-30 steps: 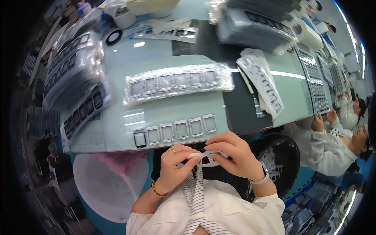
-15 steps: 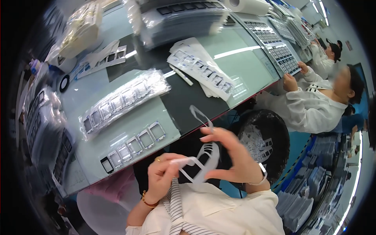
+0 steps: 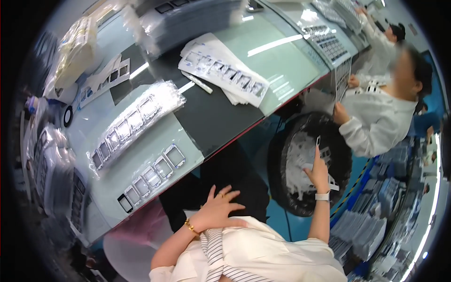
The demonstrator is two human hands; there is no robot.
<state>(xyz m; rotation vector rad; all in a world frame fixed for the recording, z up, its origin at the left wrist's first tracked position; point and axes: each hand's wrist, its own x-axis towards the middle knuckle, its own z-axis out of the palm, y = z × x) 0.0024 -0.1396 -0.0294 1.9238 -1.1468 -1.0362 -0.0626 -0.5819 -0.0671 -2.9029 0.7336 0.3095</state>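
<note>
Discarding seems the step: the right hand (image 3: 319,175), grip unclear, over the centre-right bin (image 3: 277,164), likely needs clean release; the left hand (image 3: 217,209) splays empty.

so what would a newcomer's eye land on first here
Probably the black bin at the right, holding pale scraps, with the right hand over it. Next, the row of frames along the table's near edge at left. The left hand, fingers spread, is low in the middle.
</note>
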